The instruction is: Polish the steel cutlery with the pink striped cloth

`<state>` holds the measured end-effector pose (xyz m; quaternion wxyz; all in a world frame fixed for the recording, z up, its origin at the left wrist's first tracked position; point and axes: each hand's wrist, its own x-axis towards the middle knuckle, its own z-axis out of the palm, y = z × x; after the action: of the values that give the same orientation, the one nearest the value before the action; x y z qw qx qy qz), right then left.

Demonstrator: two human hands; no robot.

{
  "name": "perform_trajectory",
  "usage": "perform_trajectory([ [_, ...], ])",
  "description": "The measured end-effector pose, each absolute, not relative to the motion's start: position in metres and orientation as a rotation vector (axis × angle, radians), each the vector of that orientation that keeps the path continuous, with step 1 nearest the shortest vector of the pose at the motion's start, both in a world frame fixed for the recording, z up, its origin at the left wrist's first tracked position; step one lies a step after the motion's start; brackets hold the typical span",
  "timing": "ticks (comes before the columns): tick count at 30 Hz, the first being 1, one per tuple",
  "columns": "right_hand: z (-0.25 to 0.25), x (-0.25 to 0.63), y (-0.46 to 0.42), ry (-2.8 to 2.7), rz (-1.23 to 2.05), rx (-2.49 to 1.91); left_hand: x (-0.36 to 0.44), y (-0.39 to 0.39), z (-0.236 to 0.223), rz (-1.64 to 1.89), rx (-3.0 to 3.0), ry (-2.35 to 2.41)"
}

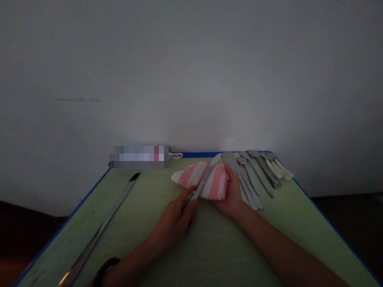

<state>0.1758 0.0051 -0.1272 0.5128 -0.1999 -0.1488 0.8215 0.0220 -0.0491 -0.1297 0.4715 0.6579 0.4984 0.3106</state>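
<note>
My left hand [179, 211] grips a table knife [206, 177] near its handle end, the blade pointing up and away from me. Behind the knife, my right hand [230, 195] holds a pink-and-white striped cloth [191, 174], its fingers mostly hidden under the fabric. The knife lies against the cloth's face. Just beyond my right hand, several table knives [248, 187] lie side by side on the table, close to a row of spoons [257, 171].
At the right end of the row lie pieces of cutlery with white handles [279, 169]. A blurred-out box [140, 156] with a white cord loop [176, 155] sits at the back left. Long metal tongs [101, 227] lie along the left of the green table [143, 255], which meets a wall [191, 79].
</note>
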Motion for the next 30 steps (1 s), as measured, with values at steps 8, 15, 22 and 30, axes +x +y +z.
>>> perform_trajectory([
  [8,-0.135,0.177,0.009,-0.413,1.983,-0.480,0.024,-0.048,-0.127,0.730,1.612,1.224],
  [15,-0.137,0.172,0.006,-0.534,1.948,-0.491,0.022,-0.047,-0.131,0.725,1.600,1.195],
  [22,-0.146,0.167,0.007,-0.516,1.842,-0.539,0.022,-0.048,-0.131,0.682,1.657,1.211],
  [30,-0.144,0.161,0.011,-0.354,1.826,-0.587,0.022,-0.053,-0.129,0.637,1.947,1.259],
])
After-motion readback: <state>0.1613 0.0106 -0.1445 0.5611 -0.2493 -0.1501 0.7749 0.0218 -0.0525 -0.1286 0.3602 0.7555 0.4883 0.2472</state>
